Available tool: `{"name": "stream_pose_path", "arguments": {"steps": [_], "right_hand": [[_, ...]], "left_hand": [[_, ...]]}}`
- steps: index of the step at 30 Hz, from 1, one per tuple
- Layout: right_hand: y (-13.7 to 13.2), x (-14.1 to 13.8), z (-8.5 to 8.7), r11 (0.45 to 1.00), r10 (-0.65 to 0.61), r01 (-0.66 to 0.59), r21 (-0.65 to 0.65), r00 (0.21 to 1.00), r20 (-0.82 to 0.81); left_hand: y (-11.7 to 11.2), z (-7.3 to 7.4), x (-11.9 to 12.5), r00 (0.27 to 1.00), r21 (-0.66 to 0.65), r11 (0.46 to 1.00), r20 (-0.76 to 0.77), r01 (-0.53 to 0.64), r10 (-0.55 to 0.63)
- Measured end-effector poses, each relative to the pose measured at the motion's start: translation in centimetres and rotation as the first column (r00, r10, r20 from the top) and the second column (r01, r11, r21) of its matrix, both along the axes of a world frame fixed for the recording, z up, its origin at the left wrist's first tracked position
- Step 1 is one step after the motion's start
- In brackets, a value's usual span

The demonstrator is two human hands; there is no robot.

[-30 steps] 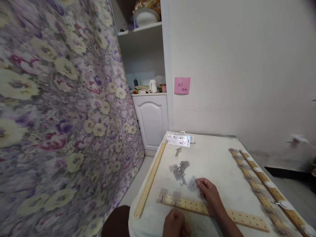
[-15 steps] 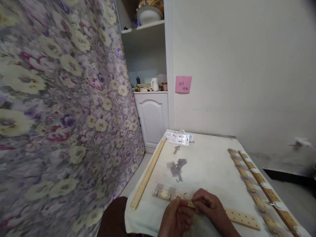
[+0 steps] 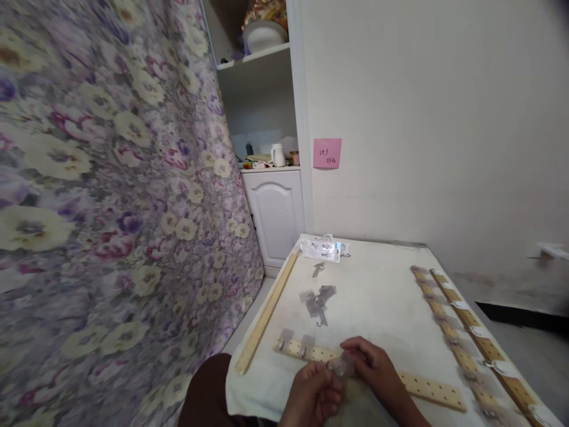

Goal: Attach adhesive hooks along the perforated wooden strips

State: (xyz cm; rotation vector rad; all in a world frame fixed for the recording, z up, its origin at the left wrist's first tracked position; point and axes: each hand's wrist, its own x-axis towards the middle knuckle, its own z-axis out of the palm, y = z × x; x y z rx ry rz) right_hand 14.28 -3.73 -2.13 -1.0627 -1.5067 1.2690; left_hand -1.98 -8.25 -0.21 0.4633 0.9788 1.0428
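Note:
My left hand (image 3: 313,391) is closed, pinching a small metal hook with a translucent plastic piece (image 3: 342,364). My right hand (image 3: 376,365) has its bent fingers closed at the other edge of the plastic. Just behind both hands lies a pale wooden strip with holes (image 3: 320,354), partly covered by them. At its left end, two metal hooks with translucent squares (image 3: 303,351) sit on the strip. Farther back on the white cloth is a pile of similar hooks with clear pieces (image 3: 317,301), and one more loose hook (image 3: 319,269) lies beyond it.
A long bare wooden strip (image 3: 267,314) runs along the table's left edge. On the right lie two strips fitted with hooks, one with translucent squares (image 3: 438,311) and one with white tags (image 3: 466,320). Clear packaging (image 3: 317,249) rests at the far edge. A floral curtain (image 3: 133,207) hangs left.
The hook and its translucent piece have come up off the strip between my hands, now tilted toward me. My fingers have shifted slightly. The strip's holes beneath are more visible.

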Motion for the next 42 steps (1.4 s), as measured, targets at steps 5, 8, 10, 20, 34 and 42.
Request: {"name": "stream_pose_path", "arguments": {"steps": [5, 8, 10, 20, 34, 42], "right_hand": [[0.2, -0.4, -1.0, 0.982, -0.021, 0.005, -0.189, 0.996, -0.082], [0.0, -0.7, -1.7, 0.979, 0.019, -0.030, -0.203, 0.998, -0.056], [-0.1, -0.9, -2.0, 0.987, 0.002, -0.008, -0.160, 0.999, -0.035], [0.9, -2.3, -2.2, 0.968, -0.186, 0.104, 0.230, 0.911, 0.369], [3.4, -4.1, -3.4, 0.961, -0.173, 0.031, 0.275, 0.843, 0.510], [3.2, -4.1, -3.3, 0.970, -0.146, 0.008, 0.245, 0.821, 0.552]], "left_hand": [[0.0, -1.1, 0.5, 0.992, -0.053, 0.992, -0.072, -0.112, 0.108], [0.0, -2.0, 0.6, 0.987, -0.053, 0.988, -0.074, -0.147, 0.143], [0.1, -2.6, 0.7, 0.989, -0.067, 0.989, -0.067, -0.134, 0.130], [0.3, -3.6, 0.8, 0.995, -0.099, 0.992, -0.062, -0.078, 0.072], [1.8, -3.1, 1.8, 0.950, -0.170, 0.949, -0.213, -0.266, 0.229], [1.9, -3.4, 1.8, 0.948, -0.160, 0.951, -0.227, -0.263, 0.224]]}}
